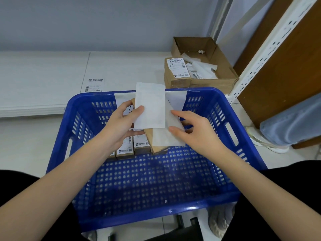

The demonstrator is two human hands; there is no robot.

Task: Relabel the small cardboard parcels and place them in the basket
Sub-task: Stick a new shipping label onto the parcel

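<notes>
Both hands pinch a label (150,105), long axis upright, with curled fingers (173,129) above the basket (156,206).

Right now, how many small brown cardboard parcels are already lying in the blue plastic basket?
3 show clearly, side by side on the blue plastic basket floor below the left hand: one, one, and a sliver partly hidden by the wrist. More may be hidden.

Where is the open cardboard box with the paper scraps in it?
In the head view, the open cardboard box sits on the floor at upper right, just beyond the far rim of the blue basket, beside the white shelf upright, with a labelled parcel against its left side.
</notes>
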